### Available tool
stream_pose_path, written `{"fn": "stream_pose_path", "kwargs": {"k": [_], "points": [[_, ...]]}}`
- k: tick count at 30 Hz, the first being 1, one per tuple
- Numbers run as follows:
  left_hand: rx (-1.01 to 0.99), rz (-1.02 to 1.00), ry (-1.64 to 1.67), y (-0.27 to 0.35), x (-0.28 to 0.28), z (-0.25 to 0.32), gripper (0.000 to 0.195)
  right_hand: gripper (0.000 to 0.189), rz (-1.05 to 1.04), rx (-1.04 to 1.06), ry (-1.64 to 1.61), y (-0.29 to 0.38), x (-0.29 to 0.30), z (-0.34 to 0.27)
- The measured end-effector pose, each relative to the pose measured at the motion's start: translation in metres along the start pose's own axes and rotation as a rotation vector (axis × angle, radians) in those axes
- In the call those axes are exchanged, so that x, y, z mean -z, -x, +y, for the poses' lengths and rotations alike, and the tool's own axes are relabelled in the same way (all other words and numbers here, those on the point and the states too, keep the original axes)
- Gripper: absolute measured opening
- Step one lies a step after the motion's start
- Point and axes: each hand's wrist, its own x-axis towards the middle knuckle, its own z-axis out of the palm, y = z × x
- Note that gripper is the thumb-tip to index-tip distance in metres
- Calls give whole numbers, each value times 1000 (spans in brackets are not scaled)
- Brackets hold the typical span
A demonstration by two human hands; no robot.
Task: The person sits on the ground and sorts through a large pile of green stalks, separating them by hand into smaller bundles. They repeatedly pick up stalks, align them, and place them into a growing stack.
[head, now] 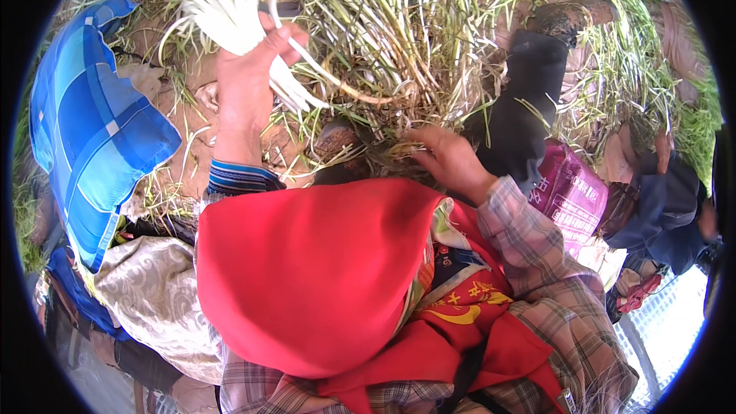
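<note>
My left hand (pixel 247 75) is raised at upper left, closed around a bunch of slender white-stemmed leafy stalks (pixel 224 17). Between its thumb and fingers, one longer stalk (pixel 322 72) slants down to the right, its root end yellow-brown. A large heap of green and white stalks (pixel 397 17) lies in front of me, with dry, withered leaves low in it. Lower down, my right hand (pixel 451 155) has its fingertips among withered leaves (pixel 402 152) at the heap's near edge. Whether it grips any is unclear.
A red cloth (pixel 310 270) covers my front. My dark-trousered leg (pixel 532 75) and muddy shoe (pixel 575 14) extend right of the heap. A blue checked cushion-like item (pixel 109 126) is at left. A printed purple bag (pixel 572 190) and another person's dark blue clothing (pixel 661 213) are at right.
</note>
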Motion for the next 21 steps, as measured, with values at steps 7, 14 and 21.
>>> {"fn": "stream_pose_path", "kwargs": {"k": [7, 14, 21], "points": [[110, -124, 45, 17, -14, 0, 21, 32, 69, 156, -414, -102, 32, -73], [-3, 174, 258, 6, 2, -12, 11, 9, 456, 11, -409, -72, 25, -45], [-114, 273, 345, -1, 33, -9, 13, 17, 653, -526, 56, 5, 65, 69]]}}
